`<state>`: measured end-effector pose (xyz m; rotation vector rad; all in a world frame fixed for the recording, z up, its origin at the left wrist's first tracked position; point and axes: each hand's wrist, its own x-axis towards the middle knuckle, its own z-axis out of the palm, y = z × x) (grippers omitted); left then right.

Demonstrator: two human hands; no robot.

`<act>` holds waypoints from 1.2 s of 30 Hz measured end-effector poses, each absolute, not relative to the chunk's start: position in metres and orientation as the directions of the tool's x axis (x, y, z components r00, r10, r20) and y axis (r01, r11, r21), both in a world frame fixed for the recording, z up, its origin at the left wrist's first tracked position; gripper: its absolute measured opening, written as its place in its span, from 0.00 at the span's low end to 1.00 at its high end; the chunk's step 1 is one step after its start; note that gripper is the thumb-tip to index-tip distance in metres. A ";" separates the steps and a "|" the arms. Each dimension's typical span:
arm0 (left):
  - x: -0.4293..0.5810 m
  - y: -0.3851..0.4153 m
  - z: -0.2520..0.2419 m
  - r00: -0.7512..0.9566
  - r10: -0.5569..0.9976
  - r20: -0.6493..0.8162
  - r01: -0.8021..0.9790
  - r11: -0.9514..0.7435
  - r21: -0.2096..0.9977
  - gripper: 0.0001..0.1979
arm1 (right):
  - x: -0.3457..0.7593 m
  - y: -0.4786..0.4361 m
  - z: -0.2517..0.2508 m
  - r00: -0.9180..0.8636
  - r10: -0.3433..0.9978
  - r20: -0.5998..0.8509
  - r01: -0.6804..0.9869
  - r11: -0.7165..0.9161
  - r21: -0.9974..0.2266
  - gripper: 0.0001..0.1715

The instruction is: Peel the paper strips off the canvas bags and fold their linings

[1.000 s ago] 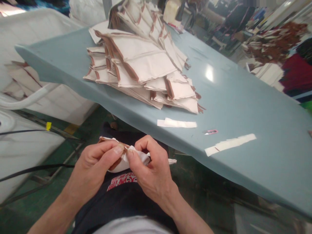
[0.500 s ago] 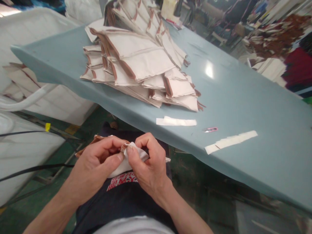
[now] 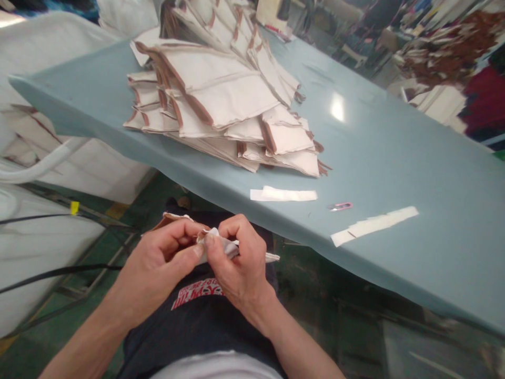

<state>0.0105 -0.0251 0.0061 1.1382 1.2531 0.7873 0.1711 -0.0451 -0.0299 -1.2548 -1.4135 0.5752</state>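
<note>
Over my lap, both hands pinch a white cloth piece with brown edging, probably like those stacked on the table. My left hand grips its gathered edge between thumb and fingers. Close beside it, my right hand presses the thumb against curled fingers on the same fabric. A brown part of the piece sticks out behind my left hand, and a pale corner shows past my right. The fingers hide most of the held edge.
A blue-green table lies ahead, bearing a stack of cream, brown-edged cloth pieces. Near its front edge lie white strips, pink-handled thread snips and another strip bundle. A white bin stands at left.
The held cloth has shifted and folded slightly, showing less of its white face below my fingers. Both hands keep their pinch in nearly the same place. The view has moved slightly.
</note>
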 end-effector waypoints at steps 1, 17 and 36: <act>0.012 -0.026 0.005 0.171 0.942 -0.289 0.129 0.270 0.954 0.09 | 0.171 -0.046 -0.030 0.172 0.914 0.368 0.338 0.296 -0.893 0.14; 0.005 -0.052 -0.008 0.054 0.980 -0.192 0.074 0.188 0.979 0.06 | 0.169 -0.054 -0.023 0.133 0.834 0.536 0.253 0.495 -0.832 0.13; 0.011 -0.055 -0.007 0.003 1.000 0.025 0.375 -0.024 0.927 0.07 | 0.175 -0.050 -0.011 0.027 0.999 0.044 0.072 0.042 -0.996 0.11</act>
